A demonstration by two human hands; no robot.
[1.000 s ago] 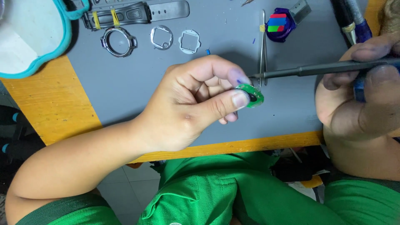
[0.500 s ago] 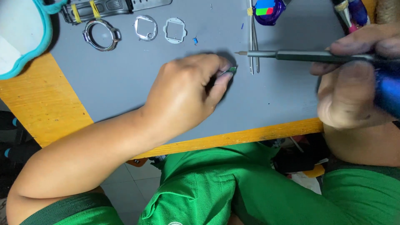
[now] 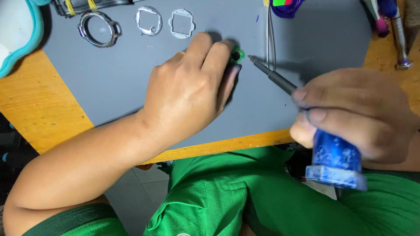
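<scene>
One small green part (image 3: 236, 55) lies on the grey mat (image 3: 315, 57), pinned under the fingertips of the left hand (image 3: 188, 94). The right hand (image 3: 350, 116) grasps a blue-handled screwdriver (image 3: 280, 81), its tip just beside the part. Near the mat's far edge: a round ring (image 3: 99, 29), two square frames (image 3: 148, 20), tweezers (image 3: 270, 30).

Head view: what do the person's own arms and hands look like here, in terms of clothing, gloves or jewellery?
Both hands are bare, with no gloves. The left hand seems to have a thin ring on one finger, though it is too small to be sure. Both forearms are uncovered; short green sleeves show only at the lower edge, matching the green shirt. The right hand shows no ring or watch.
</scene>
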